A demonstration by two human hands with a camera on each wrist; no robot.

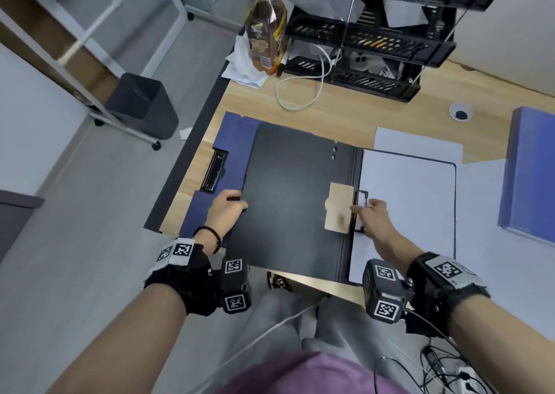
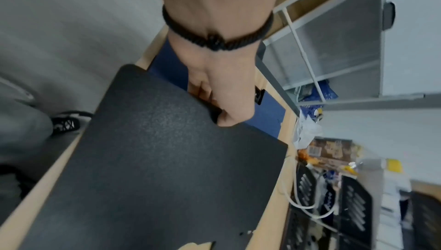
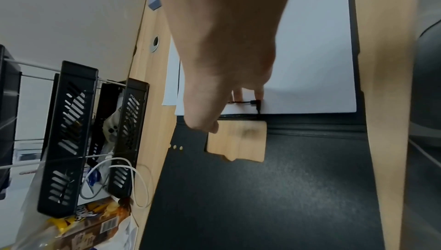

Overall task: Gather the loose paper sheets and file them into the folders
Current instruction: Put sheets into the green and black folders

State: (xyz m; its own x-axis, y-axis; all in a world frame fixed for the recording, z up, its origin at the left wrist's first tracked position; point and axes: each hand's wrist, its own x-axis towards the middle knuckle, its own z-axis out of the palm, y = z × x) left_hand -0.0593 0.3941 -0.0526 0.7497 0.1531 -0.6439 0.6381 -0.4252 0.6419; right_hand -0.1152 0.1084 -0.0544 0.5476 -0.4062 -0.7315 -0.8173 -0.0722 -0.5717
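Observation:
A black folder [image 1: 294, 201] lies open on the wooden desk [image 1: 354, 117]. Its right half holds white sheets [image 1: 408, 207] under a thin wire clip [image 1: 362, 197] by the spine. My left hand [image 1: 228, 206] grips the left edge of the black cover [image 2: 167, 159], thumb on top and fingers curled under it. My right hand [image 1: 369, 213] is at the clip [image 3: 254, 103], fingertips [image 3: 259, 91] on the paper beside the wire and thumb on the spine side, pinching it. A loose sheet [image 1: 417, 144] sticks out behind the folder.
An open blue folder [image 1: 234, 141] with a metal clamp [image 1: 214, 171] lies under the black one at the desk's left edge. Another blue folder [image 1: 528, 171] lies at the right. A black tray rack [image 1: 369, 42], a white cable [image 1: 300, 93] and a bottle [image 1: 267, 27] stand at the back.

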